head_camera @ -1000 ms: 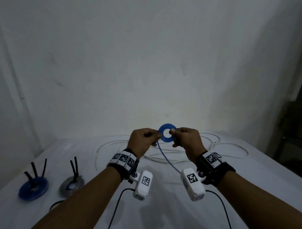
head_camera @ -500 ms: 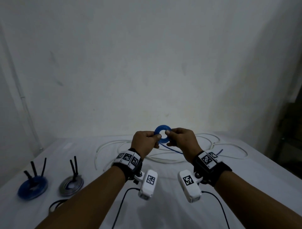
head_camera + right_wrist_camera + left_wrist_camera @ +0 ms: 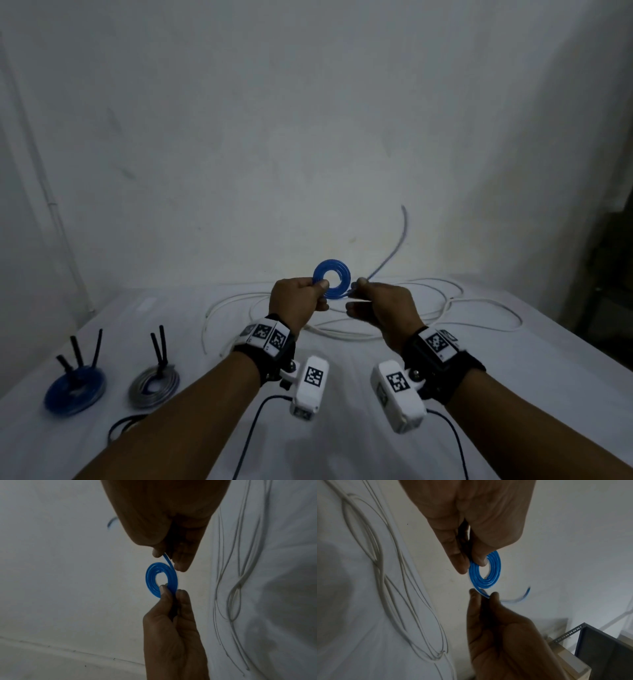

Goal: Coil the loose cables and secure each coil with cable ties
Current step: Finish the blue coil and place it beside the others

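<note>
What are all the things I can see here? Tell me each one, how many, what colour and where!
small blue coil: one, blue, held up in the air between both hands
loose blue tail: one, blue, sticking up to the right of the small blue coil
white cable: loose loops, count unclear, white, on the table behind the hands
tied blue coil: one, dark blue with black ties, table's left side
tied grey coil: one, grey with black ties, right of the tied blue coil
table: one, white covered
wall: one, whitish, behind the table
left hand: one, pinches the small blue coil
right hand: one, pinches the loose blue tail
</note>
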